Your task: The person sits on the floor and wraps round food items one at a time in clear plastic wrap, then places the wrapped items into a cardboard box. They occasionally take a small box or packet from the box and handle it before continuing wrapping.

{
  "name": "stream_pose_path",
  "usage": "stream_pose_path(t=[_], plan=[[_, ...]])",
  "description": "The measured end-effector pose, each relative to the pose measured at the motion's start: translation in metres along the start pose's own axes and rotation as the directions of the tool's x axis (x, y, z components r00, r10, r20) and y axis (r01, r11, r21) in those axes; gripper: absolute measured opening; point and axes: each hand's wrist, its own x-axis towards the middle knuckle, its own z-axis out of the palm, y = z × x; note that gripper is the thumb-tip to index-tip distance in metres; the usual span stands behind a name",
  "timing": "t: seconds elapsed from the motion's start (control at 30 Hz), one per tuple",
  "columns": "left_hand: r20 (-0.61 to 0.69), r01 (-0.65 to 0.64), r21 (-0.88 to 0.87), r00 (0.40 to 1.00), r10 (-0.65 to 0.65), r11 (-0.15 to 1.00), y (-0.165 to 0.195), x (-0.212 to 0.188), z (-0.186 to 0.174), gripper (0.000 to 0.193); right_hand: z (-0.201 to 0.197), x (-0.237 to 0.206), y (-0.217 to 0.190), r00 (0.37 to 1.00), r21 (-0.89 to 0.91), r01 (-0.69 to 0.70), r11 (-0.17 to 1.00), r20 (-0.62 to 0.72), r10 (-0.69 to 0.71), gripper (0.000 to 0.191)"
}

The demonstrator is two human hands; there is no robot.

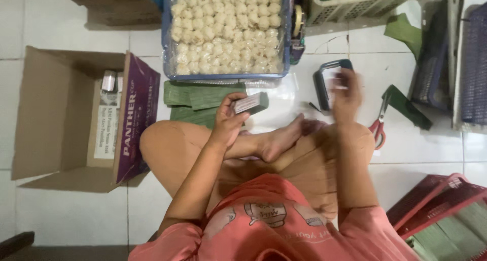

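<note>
An orange shirt (274, 225) sits above crossed legs on the white tiled floor (61, 17). The left hand (229, 120) grips a small dark block (250, 103); the right hand (346, 91) (blurred) I cannot tell.

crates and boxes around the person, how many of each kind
Blue crate of pale round pieces: 1
White slotted crate: 1
Red crate: 1
Open cardboard box: 1
Total: 4

The left hand holds a small wrapped block. The right hand is blurred over a dark tape dispenser; I cannot tell its grip.
</note>
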Motion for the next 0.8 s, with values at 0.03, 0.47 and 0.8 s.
stream_pose_path(t=[0.03, 0.47, 0.8], plan=[[0.006, -0.017, -0.052, 1.000, 0.017, 0.999, -0.002, 0.001, 0.001, 0.056, -0.037, 0.013, 0.019, 0.987, -0.165, 0.022, 0.986, -0.156, -0.048, 0.030], [-0.149, 0.097, -0.206, 0.980, -0.129, 0.974, -0.012, 0.019, 0.025, 0.045, -0.174, -0.110, 0.077, 0.822, -0.773, -0.561, 0.296, -0.562, 0.090, 0.049], [-0.107, -0.129, -0.046, 0.987, 0.124, 0.991, 0.020, 0.003, 0.047, 0.060, -0.160, -0.098, 0.055, 0.662, -0.791, -0.611, 0.018, -0.499, 0.559, 0.055]])
